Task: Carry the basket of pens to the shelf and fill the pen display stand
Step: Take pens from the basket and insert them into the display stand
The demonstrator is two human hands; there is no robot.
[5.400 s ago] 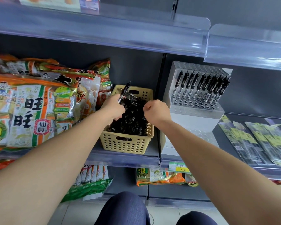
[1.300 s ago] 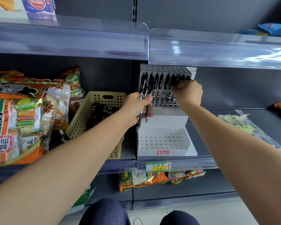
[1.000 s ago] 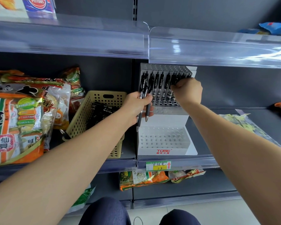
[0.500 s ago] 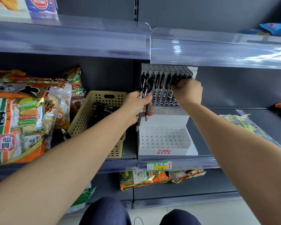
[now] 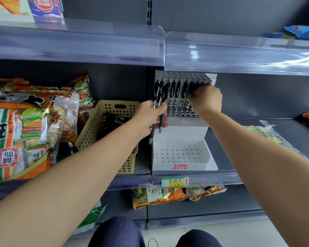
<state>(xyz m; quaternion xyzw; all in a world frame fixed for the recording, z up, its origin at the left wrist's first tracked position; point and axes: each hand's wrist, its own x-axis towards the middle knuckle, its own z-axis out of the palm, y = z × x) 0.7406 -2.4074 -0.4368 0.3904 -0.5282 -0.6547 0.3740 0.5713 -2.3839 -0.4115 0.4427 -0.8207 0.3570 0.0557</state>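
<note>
We log the right hand (image 5: 206, 99) curled at the perforated pen display stand (image 5: 178, 157); fingertips hidden, grip unclear. Centre frame, our left hand (image 5: 150, 114) grips glossy black pens (image 5: 161, 120).

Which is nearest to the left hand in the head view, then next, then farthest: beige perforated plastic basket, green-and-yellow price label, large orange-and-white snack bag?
From the left hand:
1. beige perforated plastic basket, immediately to its left.
2. green-and-yellow price label, below on the shelf edge.
3. large orange-and-white snack bag, far left.
</note>
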